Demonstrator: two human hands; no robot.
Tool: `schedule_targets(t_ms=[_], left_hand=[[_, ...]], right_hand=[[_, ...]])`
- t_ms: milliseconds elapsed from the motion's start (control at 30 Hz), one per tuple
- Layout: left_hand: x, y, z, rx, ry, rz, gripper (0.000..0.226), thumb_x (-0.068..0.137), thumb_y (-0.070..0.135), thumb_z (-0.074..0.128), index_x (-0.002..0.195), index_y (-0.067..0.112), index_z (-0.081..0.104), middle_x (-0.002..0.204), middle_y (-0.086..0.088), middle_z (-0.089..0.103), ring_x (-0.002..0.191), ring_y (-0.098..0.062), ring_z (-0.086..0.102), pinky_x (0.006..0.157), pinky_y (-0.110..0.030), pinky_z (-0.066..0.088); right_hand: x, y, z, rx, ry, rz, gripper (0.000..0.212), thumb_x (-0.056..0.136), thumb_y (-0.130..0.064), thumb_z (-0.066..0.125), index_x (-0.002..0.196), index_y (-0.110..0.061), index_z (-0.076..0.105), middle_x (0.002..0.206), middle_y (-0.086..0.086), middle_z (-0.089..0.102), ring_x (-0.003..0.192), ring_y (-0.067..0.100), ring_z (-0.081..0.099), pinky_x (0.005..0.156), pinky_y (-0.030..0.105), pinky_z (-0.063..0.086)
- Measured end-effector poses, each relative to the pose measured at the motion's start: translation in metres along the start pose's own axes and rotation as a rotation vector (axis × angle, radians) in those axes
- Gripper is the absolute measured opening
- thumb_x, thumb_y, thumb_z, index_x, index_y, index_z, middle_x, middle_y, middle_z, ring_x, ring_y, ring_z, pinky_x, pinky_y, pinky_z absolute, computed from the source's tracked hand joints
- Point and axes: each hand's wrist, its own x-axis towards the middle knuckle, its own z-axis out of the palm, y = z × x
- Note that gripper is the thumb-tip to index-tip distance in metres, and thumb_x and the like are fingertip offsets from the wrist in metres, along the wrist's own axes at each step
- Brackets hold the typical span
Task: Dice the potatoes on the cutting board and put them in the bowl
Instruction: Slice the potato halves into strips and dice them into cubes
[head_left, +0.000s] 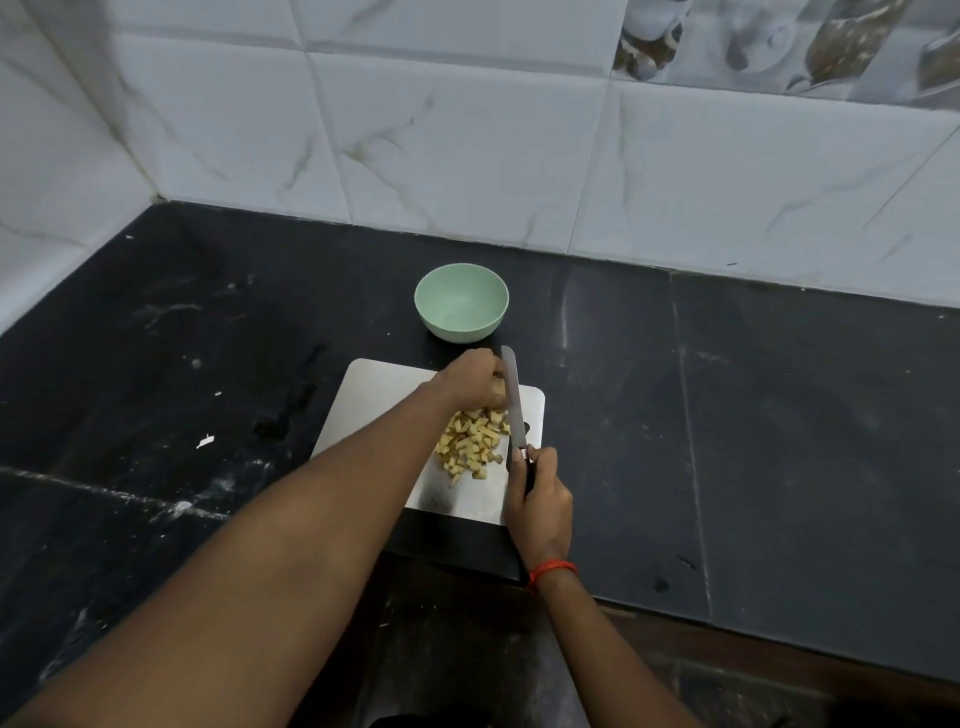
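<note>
Cutting board (374, 400): silver, flat on the counter near its front edge.
Counter (208, 338): black stone with white marks, running into a corner.
Walls (467, 156): white tiles with grey lines.
Bowl (457, 332): green, on the counter just behind the board.
Potato bits (470, 441): small yellow cubes piled on the board.
Left hand (467, 382): fingers curled down on a potato chunk (500, 387).
Right hand (537, 499): wrapped round the knife (511, 395) handle, blade pointing toward the bowl.
</note>
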Motion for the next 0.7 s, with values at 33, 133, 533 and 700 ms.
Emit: schedule_targets(t_ms=[33, 133, 533, 700], left_hand=[[0.003, -0.002, 0.004, -0.033, 0.023, -0.018, 0.034, 0.074, 0.035, 0.078, 0.102, 0.014, 0.073, 0.102, -0.001, 0.068, 0.096, -0.02, 0.065, 0.086, -0.043, 0.057], [0.004, 0.0, 0.005, -0.137, 0.158, -0.069, 0.032, 0.075, 0.033, 0.08, 0.1, 0.015, 0.072, 0.102, 0.0, 0.068, 0.095, -0.02, 0.066, 0.086, -0.043, 0.057], [-0.119, -0.06, 0.005, -0.443, 0.723, -0.308, 0.038, 0.075, 0.046, 0.086, 0.103, 0.024, 0.072, 0.105, 0.007, 0.057, 0.098, -0.01, 0.058, 0.082, -0.031, 0.053], [-0.154, -0.083, 0.032, -0.494, 0.708, -0.277, 0.035, 0.075, 0.048, 0.085, 0.1, 0.026, 0.073, 0.104, 0.01, 0.055, 0.092, -0.002, 0.058, 0.075, -0.022, 0.05]], right_hand=[[0.0, 0.001, 0.0, -0.007, -0.002, -0.007, 0.016, 0.103, -0.034, 0.047, 0.091, -0.026, 0.041, 0.065, -0.004, 0.058, 0.051, 0.015, 0.054, 0.041, 0.033, 0.042], [0.0, 0.001, 0.001, -0.013, -0.006, -0.017, 0.015, 0.103, -0.033, 0.048, 0.092, -0.024, 0.042, 0.064, -0.004, 0.058, 0.05, 0.016, 0.055, 0.041, 0.033, 0.042], [-0.001, -0.003, -0.002, -0.014, -0.04, -0.03, 0.016, 0.103, -0.033, 0.048, 0.092, -0.024, 0.041, 0.069, -0.003, 0.061, 0.055, 0.018, 0.058, 0.044, 0.032, 0.043], [-0.002, -0.006, -0.004, -0.013, -0.027, -0.006, 0.016, 0.103, -0.032, 0.049, 0.092, -0.023, 0.041, 0.067, -0.001, 0.06, 0.054, 0.018, 0.057, 0.044, 0.036, 0.047]])
